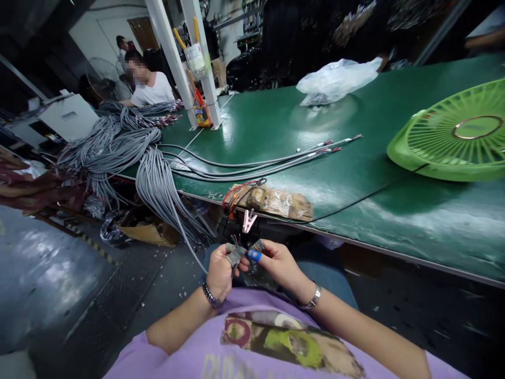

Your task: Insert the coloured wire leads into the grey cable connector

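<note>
In front of my lap, my left hand (221, 269) is closed around the end of a grey cable (196, 256). Thin coloured wires (235, 240) stick up from between its fingers. My right hand (278, 263) meets it from the right, thumb and fingers pinched together close to the cable end. A small dark bit shows at the right fingertips, too small to name. Grey wrappings cover some fingertips, and a blue band (254, 256) sits on a right-hand finger. Just beyond the hands, a pale pink clip (249, 221) hangs at the bench edge.
A wooden board (290, 203) with a metal block lies at the edge of the green bench (355, 210). Grey cable bundles (114, 145) spill over the left side. A green fan (453, 129), plastic bag (339, 79) and white posts (205, 68) stand beyond. A person (152, 87) sits far left.
</note>
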A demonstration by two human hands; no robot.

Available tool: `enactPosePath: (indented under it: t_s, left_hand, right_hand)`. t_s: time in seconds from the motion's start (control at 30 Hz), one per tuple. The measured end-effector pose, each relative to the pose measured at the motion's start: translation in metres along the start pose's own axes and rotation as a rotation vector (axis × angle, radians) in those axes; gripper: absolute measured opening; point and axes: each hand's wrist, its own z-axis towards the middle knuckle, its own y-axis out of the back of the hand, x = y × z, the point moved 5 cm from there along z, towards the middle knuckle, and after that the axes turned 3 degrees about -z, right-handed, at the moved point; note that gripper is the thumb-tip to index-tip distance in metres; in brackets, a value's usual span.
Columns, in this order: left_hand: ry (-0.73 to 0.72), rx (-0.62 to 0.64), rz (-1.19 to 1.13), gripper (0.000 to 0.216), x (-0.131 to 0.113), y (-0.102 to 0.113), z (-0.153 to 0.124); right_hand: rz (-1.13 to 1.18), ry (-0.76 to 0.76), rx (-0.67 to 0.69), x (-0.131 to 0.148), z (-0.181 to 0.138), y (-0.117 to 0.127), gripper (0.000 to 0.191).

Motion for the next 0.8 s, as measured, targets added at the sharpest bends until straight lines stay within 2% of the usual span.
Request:
enactPosePath:
  t_s: [0.23, 0.5, 0.6, 0.8]
  left_hand:
    - [0.027, 0.034, 0.028, 0.023, -0.004, 0.002, 0.002]
    - [0.037, 0.185, 0.134, 0.032, -0.016, -0.004, 0.002]
    - [0.027, 0.187, 0.182, 0.034, -0.025, -0.003, 0.005]
    - [0.03, 0.243, 0.241, 0.036, -0.039, -0.004, 0.014]
  right_hand:
    - [-0.001, -0.048, 0.042, 0.002, 0.007, 0.001, 0.028]
    - [0.331, -0.188, -0.014, -0.009, 0.016, 0.017, 0.04]
    - [0.343, -0.225, -0.031, -0.011, 0.022, 0.022, 0.043]
    - [0.363, -0.237, 0.032, -0.01, 0.035, 0.022, 0.049]
